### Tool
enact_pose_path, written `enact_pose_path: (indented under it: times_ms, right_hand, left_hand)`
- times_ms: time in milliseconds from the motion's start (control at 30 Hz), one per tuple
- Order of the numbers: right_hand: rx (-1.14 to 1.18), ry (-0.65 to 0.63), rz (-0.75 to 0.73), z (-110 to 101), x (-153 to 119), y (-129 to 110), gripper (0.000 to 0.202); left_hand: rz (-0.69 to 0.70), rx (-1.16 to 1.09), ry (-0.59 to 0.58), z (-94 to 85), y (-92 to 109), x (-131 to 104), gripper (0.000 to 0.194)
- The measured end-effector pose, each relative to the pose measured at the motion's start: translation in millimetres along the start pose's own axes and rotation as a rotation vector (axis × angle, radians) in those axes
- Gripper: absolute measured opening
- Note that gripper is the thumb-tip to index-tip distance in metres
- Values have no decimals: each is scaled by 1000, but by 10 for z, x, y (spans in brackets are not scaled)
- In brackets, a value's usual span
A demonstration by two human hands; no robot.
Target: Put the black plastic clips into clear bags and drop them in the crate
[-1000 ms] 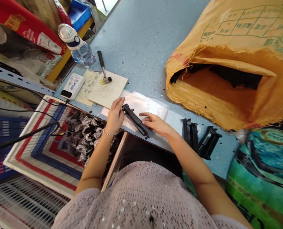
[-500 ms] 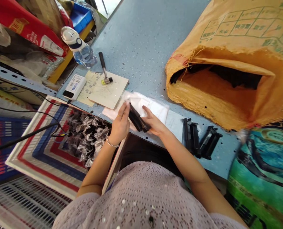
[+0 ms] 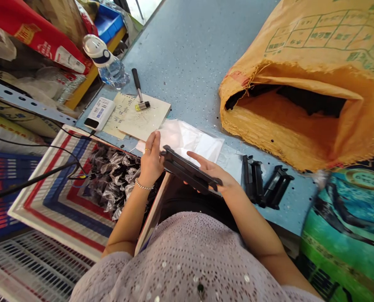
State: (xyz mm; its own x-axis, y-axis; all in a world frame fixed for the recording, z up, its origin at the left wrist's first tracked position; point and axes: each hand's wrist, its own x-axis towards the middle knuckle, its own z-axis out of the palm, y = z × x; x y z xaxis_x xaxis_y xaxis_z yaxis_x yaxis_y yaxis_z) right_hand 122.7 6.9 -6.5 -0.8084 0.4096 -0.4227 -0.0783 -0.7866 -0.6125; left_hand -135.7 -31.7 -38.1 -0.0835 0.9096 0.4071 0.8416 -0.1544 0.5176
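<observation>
A long, narrow black plastic part [image 3: 189, 170] is held between my hands over the table's front edge, tilted down to the right. My right hand [image 3: 220, 174] supports it from the right, fingers beneath it and thumb raised beyond its far side. At its left end is my left hand [image 3: 152, 159], index and middle fingers stretched upward and the lower fingers closed against the part. Under and beyond the hands lies a white plastic bag [image 3: 189, 140]. More black plastic parts [image 3: 252, 178] lie on the table to the right.
A large orange woven sack [image 3: 237, 121] gapes open at the right. A small hammer [image 3: 139, 90] rests on a pale board [image 3: 149, 119], near a white box [image 3: 100, 114] and a water bottle [image 3: 111, 69]. At lower left, a striped basket [image 3: 57, 188] contains bagged black pieces.
The black part has swung from steeply angled to flatter, its right end moving right with my right hand. My left hand has shifted slightly left.
</observation>
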Motion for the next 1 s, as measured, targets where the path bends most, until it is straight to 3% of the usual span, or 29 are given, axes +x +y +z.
enact_pose_path:
  times_ms: [167, 300, 533, 667, 733, 800, 900, 933, 1000]
  right_hand:
    - [122, -47, 22, 17, 335, -2, 106]
    - [174, -28, 0, 52, 500, -15, 91]
    - [220, 263, -120, 75, 577, -17, 64]
    - [-117, 469, -252, 123, 550, 80, 79]
    - [-352, 519, -348, 188, 489, 127, 80]
    - [-465, 416, -352, 265, 379, 152, 77]
    - [-453, 140, -262, 317, 118, 122, 76]
    - [-477, 106, -251, 298, 4, 90, 73]
    - [-621, 191, -259, 199, -270, 2, 58]
  left_hand:
    - [65, 60, 115, -67, 3, -134, 87]
    - [135, 99, 95, -76, -2, -238, 81]
    - [265, 78, 53, -22, 67, -361, 76]
    - [404, -58, -134, 118, 293, -365, 76]
    - [424, -120, -213, 84, 459, -354, 70]
    - [344, -156, -201, -140, 612, -356, 60]
    - [133, -198, -220, -836, 631, -435, 45]
    - [60, -204, -275, -1101, 530, -482, 41]
    - [-69, -194, -477, -1520, 135, -587, 35]
